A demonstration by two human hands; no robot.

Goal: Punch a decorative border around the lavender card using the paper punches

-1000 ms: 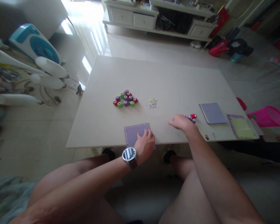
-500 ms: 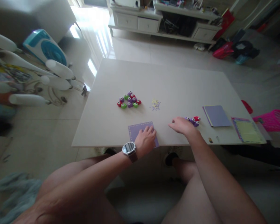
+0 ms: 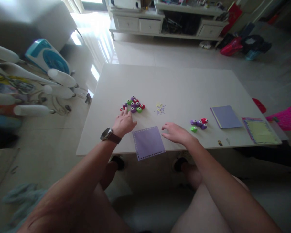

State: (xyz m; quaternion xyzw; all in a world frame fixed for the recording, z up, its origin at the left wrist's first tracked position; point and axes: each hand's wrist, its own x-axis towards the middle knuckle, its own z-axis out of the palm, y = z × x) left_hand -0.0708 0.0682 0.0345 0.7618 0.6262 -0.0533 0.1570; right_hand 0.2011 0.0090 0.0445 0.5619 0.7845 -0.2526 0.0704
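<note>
- Your left hand (image 3: pixel 124 122) reaches, fingers slightly spread, over the near-left side of the larger cluster (image 3: pixel 133 109) of eye-topped pieces; you can't tell whether it grips one.
- Your right hand (image 3: pixel 176 132) is loosely curled, thumb and fingers apart, with nothing visible in it, just beside the purple sheet (image 3: pixel 149 142).
- That sheet lies between your hands, its near edge past the table (image 3: pixel 184 87), probably so both can reach it.
- The two clusters flank it, perhaps one for each hand; yellow and purple confetti (image 3: pixel 160 109) sits beyond.
- Earlier, your left hand lay on the sheet; now the sheet is uncovered.
- Your right hand has moved off the smaller cluster (image 3: pixel 199 123), where a green piece (image 3: pixel 193 129) now shows.
</note>
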